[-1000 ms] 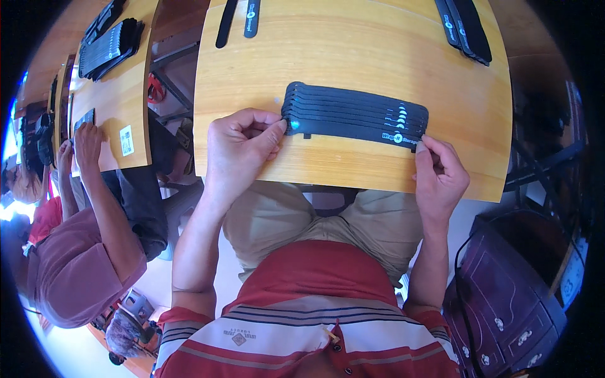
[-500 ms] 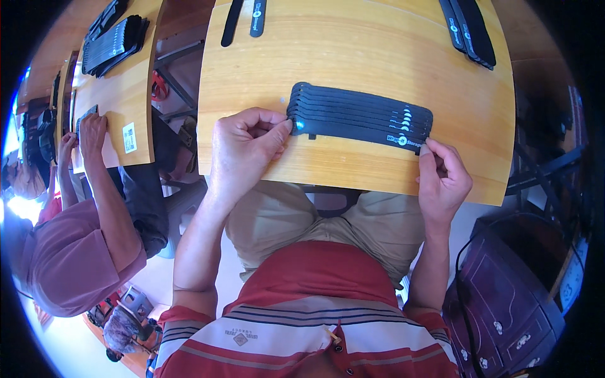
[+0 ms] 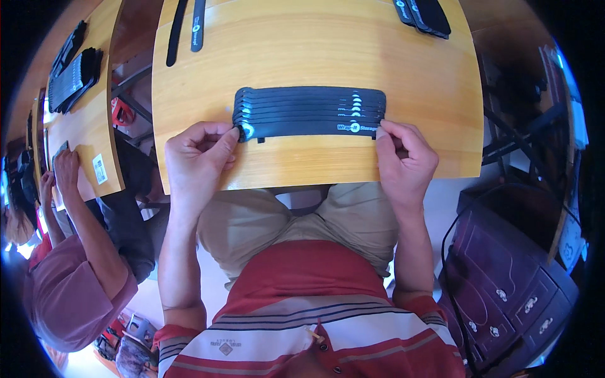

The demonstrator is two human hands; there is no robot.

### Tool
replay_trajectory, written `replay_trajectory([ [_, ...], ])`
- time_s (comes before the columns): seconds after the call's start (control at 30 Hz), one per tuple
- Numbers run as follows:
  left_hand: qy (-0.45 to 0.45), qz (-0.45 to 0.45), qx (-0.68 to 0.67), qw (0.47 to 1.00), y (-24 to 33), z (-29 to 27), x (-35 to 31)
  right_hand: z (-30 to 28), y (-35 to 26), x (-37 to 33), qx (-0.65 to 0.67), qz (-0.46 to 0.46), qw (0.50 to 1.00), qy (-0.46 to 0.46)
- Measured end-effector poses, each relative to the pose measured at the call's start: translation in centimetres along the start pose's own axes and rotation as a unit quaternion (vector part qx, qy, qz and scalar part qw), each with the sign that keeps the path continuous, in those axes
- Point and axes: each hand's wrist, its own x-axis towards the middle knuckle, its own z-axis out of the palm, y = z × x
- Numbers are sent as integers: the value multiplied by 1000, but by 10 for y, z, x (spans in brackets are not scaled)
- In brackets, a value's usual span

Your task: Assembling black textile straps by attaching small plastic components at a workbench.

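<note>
A fanned stack of black straps (image 3: 296,108) with white print lies across the wooden table (image 3: 315,169) in front of me. The straps overlap in stepped rows, their rounded ends lined up at the left. Thumb and fingers of my left hand (image 3: 200,157) pinch the left end of the nearest strap. At its opposite end my right hand (image 3: 406,160) grips the near corner between thumb and forefinger. Two small dark tabs stick out below the nearest strap, close to its ends. My fingertips hide the strap corners they hold.
Two single straps (image 3: 197,31) lie at the table's far left. Another pile of straps (image 3: 423,16) sits at the far right. To the left, a co-worker's hands (image 3: 65,170) work at a second table (image 3: 104,129) with strap stacks (image 3: 74,79). A dark drawer cabinet (image 3: 504,283) stands at lower right.
My view has turned, so the table appears further left. The strap stack, tilted before, now looks more level with the table's near edge. Both hands keep their hold at its ends.
</note>
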Motion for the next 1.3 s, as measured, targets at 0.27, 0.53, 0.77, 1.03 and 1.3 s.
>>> replay_trajectory([
  [0.27,5,-2,16,1000,1,2,0,-2,-2,2,-15,-26,1000,4],
  [0.53,-3,12,2,1000,-2,0,0,-2,-4,2,-22,-20,1000,-2],
  [0.77,-4,19,7,1000,-4,0,1,-5,-6,2,-39,-8,999,-19],
  [1.03,2,13,8,1000,-2,1,0,-5,-7,3,-48,4,999,-26],
  [1.3,1,13,6,1000,-1,2,0,-5,-11,6,-55,-6,998,-22],
])
